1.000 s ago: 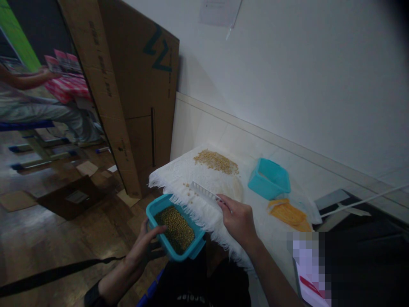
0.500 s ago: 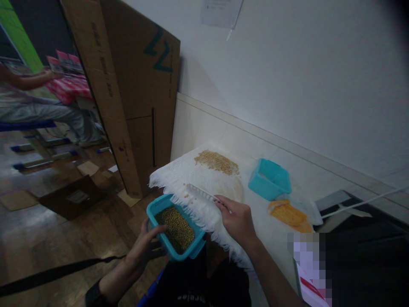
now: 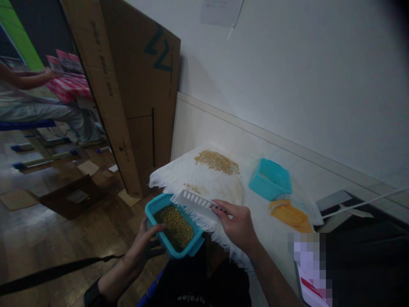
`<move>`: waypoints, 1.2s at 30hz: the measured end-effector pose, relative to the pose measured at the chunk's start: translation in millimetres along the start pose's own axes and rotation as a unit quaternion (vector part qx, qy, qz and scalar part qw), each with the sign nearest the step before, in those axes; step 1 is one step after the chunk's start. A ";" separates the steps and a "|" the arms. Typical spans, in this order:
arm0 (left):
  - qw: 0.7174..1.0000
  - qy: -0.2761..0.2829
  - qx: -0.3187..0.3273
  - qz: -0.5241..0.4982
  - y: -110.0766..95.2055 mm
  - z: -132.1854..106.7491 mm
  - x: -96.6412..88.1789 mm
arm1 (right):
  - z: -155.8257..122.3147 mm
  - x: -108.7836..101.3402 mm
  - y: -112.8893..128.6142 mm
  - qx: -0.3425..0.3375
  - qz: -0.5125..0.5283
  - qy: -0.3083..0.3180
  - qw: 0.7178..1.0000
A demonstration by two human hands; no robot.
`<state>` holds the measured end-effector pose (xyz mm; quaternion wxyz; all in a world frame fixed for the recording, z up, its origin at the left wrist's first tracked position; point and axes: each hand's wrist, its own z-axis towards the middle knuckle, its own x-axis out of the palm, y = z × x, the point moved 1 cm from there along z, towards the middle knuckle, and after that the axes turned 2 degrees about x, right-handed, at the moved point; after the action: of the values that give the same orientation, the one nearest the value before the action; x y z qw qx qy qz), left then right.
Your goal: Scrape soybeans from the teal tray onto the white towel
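Observation:
My left hand [image 3: 140,247] grips the near side of a teal plastic box [image 3: 174,228] full of greenish-yellow beans, holding it just below the table's front edge. My right hand [image 3: 238,224] is closed on the handle of a flat white slotted scraper [image 3: 194,202], whose blade lies over the fringed edge of a white cloth [image 3: 204,179] and reaches the box's rim. A few loose beans lie on the cloth behind the blade. A pile of beans [image 3: 217,161] sits farther back on the cloth.
A second teal box [image 3: 270,179] stands at the right of the cloth, with an orange-yellow bag [image 3: 289,213] beside it. Tall cardboard sheets [image 3: 134,85] lean on the wall to the left. Another person sits at far left [image 3: 32,98]. A white wall runs behind.
The scraper has swept toward me across the cloth to its front edge, bringing loose beans with it. The box stays held under the edge.

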<state>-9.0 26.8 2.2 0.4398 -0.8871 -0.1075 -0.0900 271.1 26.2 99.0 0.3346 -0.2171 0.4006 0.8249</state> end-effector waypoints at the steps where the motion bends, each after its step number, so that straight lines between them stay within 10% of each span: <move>1: 1.000 0.002 0.000 -0.001 0.1 -0.1 0.1 | 0.4 -1.4 -1.0 0.002 -0.001 -0.005 1.000; 36: 1.000 0.009 -0.008 -0.001 3.2 -0.2 1.3 | -1.3 -7.7 -19.2 -0.004 -0.090 -0.044 0.995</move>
<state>-6.9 24.9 0.2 0.4336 -0.8896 -0.1040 -0.0990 290.5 31.0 93.2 0.4243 -0.2170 0.3605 0.8019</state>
